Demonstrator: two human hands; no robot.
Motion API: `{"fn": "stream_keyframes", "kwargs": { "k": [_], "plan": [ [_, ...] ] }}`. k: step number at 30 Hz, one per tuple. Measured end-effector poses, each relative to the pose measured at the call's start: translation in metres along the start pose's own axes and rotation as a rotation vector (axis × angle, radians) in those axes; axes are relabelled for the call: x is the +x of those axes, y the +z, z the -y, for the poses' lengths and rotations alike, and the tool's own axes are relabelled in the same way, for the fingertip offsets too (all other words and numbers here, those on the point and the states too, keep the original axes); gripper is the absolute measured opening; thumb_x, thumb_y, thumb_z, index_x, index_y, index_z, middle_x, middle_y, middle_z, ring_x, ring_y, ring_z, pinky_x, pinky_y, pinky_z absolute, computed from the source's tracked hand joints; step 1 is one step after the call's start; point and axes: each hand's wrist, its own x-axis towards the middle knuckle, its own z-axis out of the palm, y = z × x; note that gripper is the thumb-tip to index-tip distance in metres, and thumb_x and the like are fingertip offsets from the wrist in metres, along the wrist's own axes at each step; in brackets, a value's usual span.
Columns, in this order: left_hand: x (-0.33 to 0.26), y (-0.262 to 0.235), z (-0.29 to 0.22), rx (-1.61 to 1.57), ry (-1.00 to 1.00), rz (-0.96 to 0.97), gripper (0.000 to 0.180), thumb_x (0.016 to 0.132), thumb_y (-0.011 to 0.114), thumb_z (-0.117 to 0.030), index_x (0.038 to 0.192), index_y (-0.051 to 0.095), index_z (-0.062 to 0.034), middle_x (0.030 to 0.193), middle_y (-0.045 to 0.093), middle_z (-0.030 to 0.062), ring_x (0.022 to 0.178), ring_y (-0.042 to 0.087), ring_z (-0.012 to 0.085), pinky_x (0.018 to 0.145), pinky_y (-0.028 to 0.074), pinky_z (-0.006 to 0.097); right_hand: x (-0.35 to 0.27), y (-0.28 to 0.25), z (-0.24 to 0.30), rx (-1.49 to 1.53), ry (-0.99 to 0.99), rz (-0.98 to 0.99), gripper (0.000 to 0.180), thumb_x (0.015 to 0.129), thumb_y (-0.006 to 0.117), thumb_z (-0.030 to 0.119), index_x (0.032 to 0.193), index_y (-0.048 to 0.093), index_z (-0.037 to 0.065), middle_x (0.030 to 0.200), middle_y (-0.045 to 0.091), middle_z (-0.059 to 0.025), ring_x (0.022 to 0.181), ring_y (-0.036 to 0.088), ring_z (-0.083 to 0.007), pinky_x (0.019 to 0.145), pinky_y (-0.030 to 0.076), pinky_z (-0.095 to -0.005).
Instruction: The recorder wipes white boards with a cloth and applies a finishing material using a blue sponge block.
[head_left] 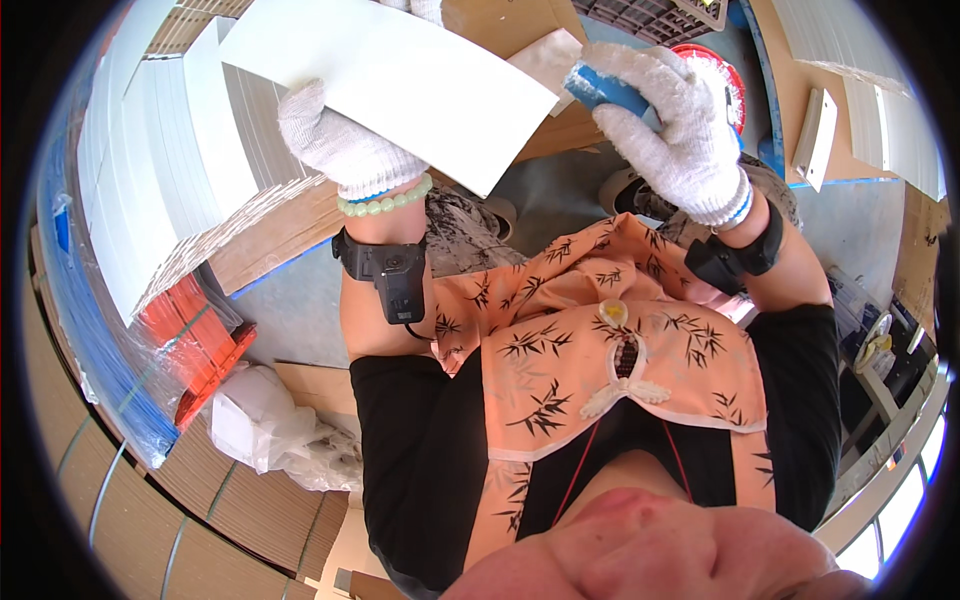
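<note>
My left hand (350, 150), in a white knitted glove, grips the near edge of a flat white panel (400, 85); some of its fingers are hidden by the panel. The panel lies at a slant across the upper middle. To the right of the panel, my gloved right hand (685, 135) is closed around a blue block-like tool (608, 90) smeared with white at its end. The tool's tip is near the panel's right corner. Partly behind this hand stands a red-rimmed round tub (738, 80) with white stuff in it.
Tall stacks of white panels (150, 130) rise on the left, with an orange-red plastic thing (190, 325) and crumpled clear wrap (265, 420) below. Brown cardboard stacks (210, 490) fill the lower left. A white strip (815, 140) lies on cardboard at right; a dark crate (640, 18) sits at the top.
</note>
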Motion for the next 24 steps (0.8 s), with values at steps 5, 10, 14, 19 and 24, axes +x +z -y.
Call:
{"fn": "stream_keyframes", "kwargs": {
  "k": [5, 10, 14, 19, 24],
  "plan": [
    [-0.001, 0.0, -0.001, 0.014, 0.029, -0.018, 0.084, 0.073, 0.067, -0.027, 0.142, 0.036, 0.0093, 0.133, 0.052, 0.0246, 0.129, 0.049, 0.0362, 0.122, 0.028, 0.046, -0.002, -0.001, 0.002, 0.036, 0.004, -0.019, 0.044, 0.084, 0.075, 0.015, 0.127, 0.063, 0.008, 0.106, 0.067, -0.0147, 0.092, 0.068, -0.032, 0.08, 0.055, -0.0365],
    [-0.001, -0.003, -0.001, -0.023, -0.026, 0.001, 0.083, 0.073, 0.067, -0.026, 0.142, 0.036, 0.0083, 0.132, 0.052, 0.0249, 0.129, 0.049, 0.0368, 0.122, 0.028, 0.046, 0.0, 0.006, 0.003, 0.061, -0.038, -0.073, 0.045, 0.085, 0.075, 0.019, 0.127, 0.063, 0.008, 0.108, 0.067, -0.0158, 0.092, 0.069, -0.0326, 0.081, 0.055, -0.0376],
    [0.001, -0.005, 0.002, -0.02, -0.009, 0.001, 0.083, 0.073, 0.067, -0.026, 0.141, 0.036, 0.0086, 0.132, 0.052, 0.0251, 0.128, 0.049, 0.0373, 0.122, 0.028, 0.047, 0.0, 0.01, 0.005, 0.025, -0.014, -0.071, 0.045, 0.085, 0.076, 0.02, 0.126, 0.063, 0.009, 0.109, 0.068, -0.016, 0.094, 0.069, -0.0333, 0.082, 0.056, -0.0379],
    [0.001, -0.003, 0.003, 0.044, 0.047, -0.01, 0.084, 0.072, 0.067, -0.028, 0.141, 0.036, 0.0084, 0.131, 0.05, 0.0255, 0.128, 0.048, 0.0375, 0.121, 0.029, 0.048, -0.001, 0.013, 0.003, -0.042, 0.053, -0.088, 0.044, 0.084, 0.075, 0.017, 0.125, 0.063, 0.007, 0.107, 0.068, -0.0153, 0.092, 0.069, -0.0312, 0.08, 0.055, -0.0367],
    [0.008, -0.023, 0.005, -0.235, -0.012, -0.033, 0.084, 0.072, 0.068, -0.028, 0.14, 0.036, 0.0088, 0.131, 0.051, 0.0256, 0.128, 0.048, 0.0376, 0.121, 0.029, 0.048, 0.0, 0.009, 0.005, -0.001, 0.012, -0.086, 0.043, 0.084, 0.073, 0.013, 0.125, 0.063, 0.005, 0.104, 0.069, -0.0146, 0.088, 0.069, -0.0291, 0.077, 0.055, -0.0358]
  ]
}}
